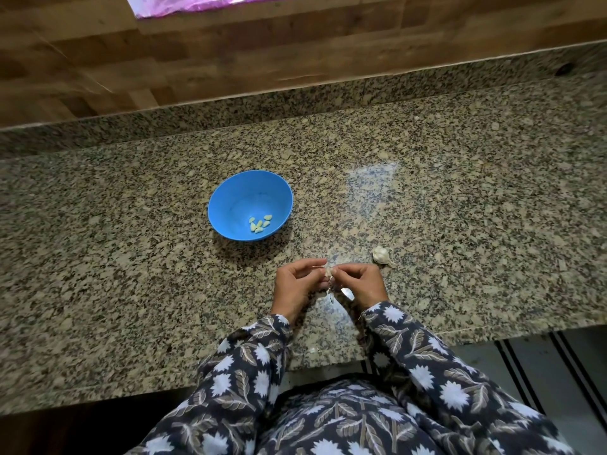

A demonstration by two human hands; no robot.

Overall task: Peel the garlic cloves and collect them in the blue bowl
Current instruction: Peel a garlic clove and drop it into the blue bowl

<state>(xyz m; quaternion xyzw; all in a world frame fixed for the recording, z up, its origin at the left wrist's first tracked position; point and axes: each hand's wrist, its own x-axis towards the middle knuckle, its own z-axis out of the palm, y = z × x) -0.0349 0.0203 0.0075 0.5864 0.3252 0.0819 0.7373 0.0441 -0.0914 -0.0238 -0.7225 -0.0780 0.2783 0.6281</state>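
My left hand (295, 284) and right hand (363, 280) pinch one garlic clove (329, 272) between their fingers (313, 262), over the desk (131, 257). The blue bowl (230, 198) beyond my left hand holds peeled cloves (260, 223). A garlic bulb (381, 255) lies near my right hand.

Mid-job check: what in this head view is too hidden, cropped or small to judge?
Head view only:
Garlic clove: left hand and right hand cover it; remaining skin unclear.
Peeled cloves in blue bowl: too small to count.
Shiny piece under right hand: half hidden by it; unidentifiable.
Pink sheet: cut off by top edge.
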